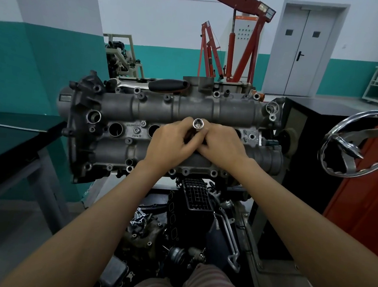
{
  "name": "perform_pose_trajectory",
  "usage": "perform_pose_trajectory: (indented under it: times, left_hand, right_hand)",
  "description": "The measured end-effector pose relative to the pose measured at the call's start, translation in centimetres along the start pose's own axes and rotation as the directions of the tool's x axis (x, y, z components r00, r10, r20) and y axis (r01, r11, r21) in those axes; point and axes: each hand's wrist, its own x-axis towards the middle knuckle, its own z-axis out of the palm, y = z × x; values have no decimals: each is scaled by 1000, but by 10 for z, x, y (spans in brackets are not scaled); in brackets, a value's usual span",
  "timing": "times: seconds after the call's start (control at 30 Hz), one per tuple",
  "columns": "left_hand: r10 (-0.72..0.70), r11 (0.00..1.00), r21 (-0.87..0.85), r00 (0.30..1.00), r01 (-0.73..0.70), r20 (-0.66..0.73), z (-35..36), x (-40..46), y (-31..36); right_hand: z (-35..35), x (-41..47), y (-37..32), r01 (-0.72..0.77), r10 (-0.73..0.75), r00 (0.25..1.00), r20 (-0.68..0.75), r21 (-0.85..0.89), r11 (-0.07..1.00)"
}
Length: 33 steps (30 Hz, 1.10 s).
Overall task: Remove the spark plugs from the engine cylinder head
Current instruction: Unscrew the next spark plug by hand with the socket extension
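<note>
The grey engine cylinder head [141, 107] lies across the middle of the head view, with open round spark plug wells [115, 129] in a row along its centre. Over the middle wells my left hand [174, 142] and my right hand [223, 144] meet, fingers curled round a silver socket tube [198, 124] that stands upright with its hollow end facing up. The tube's lower part and the well beneath it are hidden by my fingers. No spark plug shows.
A ratchet with a black handle [168, 85] lies along the far edge of the head. A chrome handwheel [357, 144] stands at the right beside a black cabinet [317, 131]. A dark table [12, 141] is at left. Red engine cranes [244, 45] stand behind.
</note>
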Motion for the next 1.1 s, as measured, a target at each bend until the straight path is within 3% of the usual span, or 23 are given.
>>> perform_pose_trajectory:
  times: [0.17,0.5,0.77,0.9,1.1]
  left_hand:
    - [8,1000,5,1000,-8,17,0,0,0]
    - [-7,1000,13,999,7,-36,2,1,-2]
    - [20,1000,22,1000,-20,14,1,1,0]
    - [-42,999,10,999,42,-29,1,2,-3]
    - [-6,1000,10,1000,6,-6,0,0,1]
  right_hand:
    - [-3,-1,-2,-12,11,1000,18,60,998]
    - [-1,0,-1,2,-2,1000,7,-49,999]
    - [-4,-1,-3,-20,18,1000,21,59,998]
    - [-2,0,-2,-35,35,999,-3,-14,999]
    - [-1,0,-1,-3,3,1000,12,-18,1000]
